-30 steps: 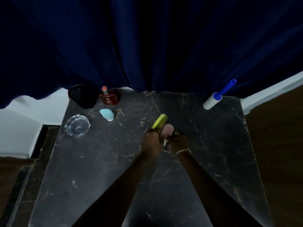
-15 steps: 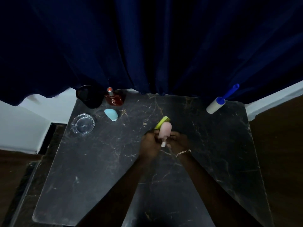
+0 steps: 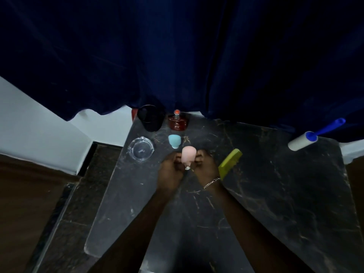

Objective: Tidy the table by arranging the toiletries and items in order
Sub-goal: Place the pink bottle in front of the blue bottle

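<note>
Both hands hold a pink teardrop-shaped sponge (image 3: 188, 157) just above the black marble table (image 3: 275, 194), my left hand (image 3: 171, 170) on its left side and my right hand (image 3: 204, 166) on its right. Right behind it lies a matching blue sponge (image 3: 174, 140). A yellow-green comb (image 3: 229, 163) rests flat on the table to the right of my right wrist. Along the back edge stand a red perfume bottle (image 3: 177, 122) and a black cup (image 3: 150, 117). A clear glass ashtray (image 3: 140, 149) sits at the left edge.
A white lint roller with a blue handle (image 3: 311, 137) lies at the table's far right corner. A dark blue curtain (image 3: 177, 56) hangs over the back edge. White wall and dark floor lie to the left of the table.
Both hands carried the pink sponge left and farther back, close to the blue sponge. The comb now lies apart on the table to their right. The camera view shifted.
</note>
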Motion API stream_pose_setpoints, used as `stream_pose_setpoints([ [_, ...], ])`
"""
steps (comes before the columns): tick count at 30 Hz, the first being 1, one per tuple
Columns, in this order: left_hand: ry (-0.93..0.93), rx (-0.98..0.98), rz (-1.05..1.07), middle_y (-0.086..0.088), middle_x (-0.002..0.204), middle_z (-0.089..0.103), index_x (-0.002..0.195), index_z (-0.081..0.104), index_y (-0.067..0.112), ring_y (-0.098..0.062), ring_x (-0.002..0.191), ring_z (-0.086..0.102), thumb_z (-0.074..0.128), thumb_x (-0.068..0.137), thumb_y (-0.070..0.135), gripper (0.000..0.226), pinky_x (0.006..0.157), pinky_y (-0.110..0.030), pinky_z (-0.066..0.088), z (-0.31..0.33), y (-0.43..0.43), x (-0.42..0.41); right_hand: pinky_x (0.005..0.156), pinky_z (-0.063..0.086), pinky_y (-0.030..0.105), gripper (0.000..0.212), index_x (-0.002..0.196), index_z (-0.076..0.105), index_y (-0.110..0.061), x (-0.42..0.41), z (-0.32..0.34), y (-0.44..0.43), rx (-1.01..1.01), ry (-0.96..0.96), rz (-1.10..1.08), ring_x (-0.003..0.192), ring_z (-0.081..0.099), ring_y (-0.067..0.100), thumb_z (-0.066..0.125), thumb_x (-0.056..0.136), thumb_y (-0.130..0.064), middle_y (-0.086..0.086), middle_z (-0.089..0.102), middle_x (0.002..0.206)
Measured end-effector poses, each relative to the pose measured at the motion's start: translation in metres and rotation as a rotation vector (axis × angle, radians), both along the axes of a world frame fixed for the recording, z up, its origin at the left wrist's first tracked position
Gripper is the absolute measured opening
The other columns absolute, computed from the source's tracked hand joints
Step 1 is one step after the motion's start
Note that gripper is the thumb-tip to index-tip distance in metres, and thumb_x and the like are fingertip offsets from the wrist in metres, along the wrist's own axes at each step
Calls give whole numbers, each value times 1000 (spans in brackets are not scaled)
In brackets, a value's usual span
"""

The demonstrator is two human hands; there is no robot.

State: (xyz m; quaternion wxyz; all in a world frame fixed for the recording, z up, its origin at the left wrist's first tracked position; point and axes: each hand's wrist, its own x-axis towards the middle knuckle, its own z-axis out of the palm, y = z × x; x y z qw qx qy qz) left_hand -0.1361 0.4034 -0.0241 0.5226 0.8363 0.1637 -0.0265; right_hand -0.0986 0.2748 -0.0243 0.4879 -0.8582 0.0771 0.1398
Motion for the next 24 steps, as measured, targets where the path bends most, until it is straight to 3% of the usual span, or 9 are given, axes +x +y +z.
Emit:
stream_pose_setpoints([
  [4,-19,14,-20,8,103,78,114,69,25,-6,94,73,73,91,18,25,83,-30,58,-8,37,-2,73,53,37,30,93,56,-13,3,-6,34,-61,-25,57,85,68,25,78,74,-19,4,72,90],
  [7,10,-1,-33,3,109,78,121,67,18,-15,101,74,70,94,20,26,91,-39,59,-18,57,0,66,41,20,29,94,56,-17,3,-10,52,-33,-22,67,79,62,14,78,75,-19,-7,66,84],
  [9,45,-45,-48,-3,113,78,122,66,12,-23,106,73,67,95,14,27,94,-47,58,-25,65,2,58,36,3,32,101,60,-10,3,-13,62,-12,-25,69,80,60,13,76,74,-16,-7,64,84],
  [11,80,-65,-69,-3,114,77,123,63,13,-25,108,73,65,94,16,30,93,-49,58,-31,70,3,57,35,-4,35,103,60,-3,2,-18,68,-23,-26,47,80,61,17,77,74,-12,1,68,86],
  [15,81,-89,-107,0,116,77,122,62,17,-20,110,73,66,92,20,30,97,-47,58,-43,78,2,56,32,-5,34,98,58,3,0,-27,74,-71,-62,43,78,63,22,79,75,-10,19,70,90],
  [17,79,-104,-111,2,113,77,118,62,16,-13,108,73,68,92,13,27,97,-38,58,-48,81,3,56,33,-4,34,97,57,6,0,-31,75,-49,-81,52,72,60,17,75,74,-11,24,68,87],
  [21,56,-83,-150,19,102,71,111,58,24,23,92,64,67,91,0,32,83,-2,48,-50,83,4,58,34,-2,30,95,58,-2,0,-34,77,-110,-54,59,71,60,18,71,74,-18,13,68,86],
  [24,55,-67,-178,23,100,66,113,58,24,27,91,60,64,90,0,35,80,3,44,-54,84,2,63,36,-3,21,98,58,-4,-2,-40,75,-148,-52,67,80,64,28,69,80,-7,16,67,89],
])
